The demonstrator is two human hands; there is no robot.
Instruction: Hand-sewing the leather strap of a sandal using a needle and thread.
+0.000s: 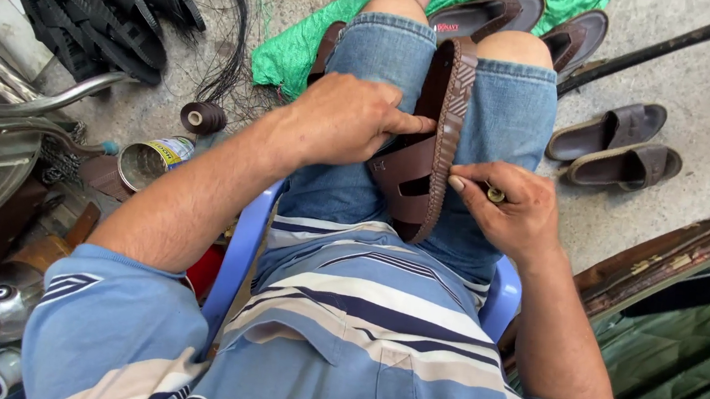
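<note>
A brown leather sandal (436,138) stands on its edge between my thighs, sole side to the right, with stitching along its rim. My left hand (347,117) grips its straps and upper from the left, thumb pressed to the sole edge. My right hand (508,209) is closed on a small tool with a round metal-capped handle (495,194), its fingers touching the stitched rim near the sandal's near end. I sit on a blue plastic chair (239,254) in denim shorts and a striped shirt.
Several brown sandals lie on the concrete: a pair at right (616,145) and more on a green cloth (300,45) ahead. Left are black rubber sole strips (98,6), a dark thread spool (203,117), an open tin can (146,162) and metal machine parts (0,151).
</note>
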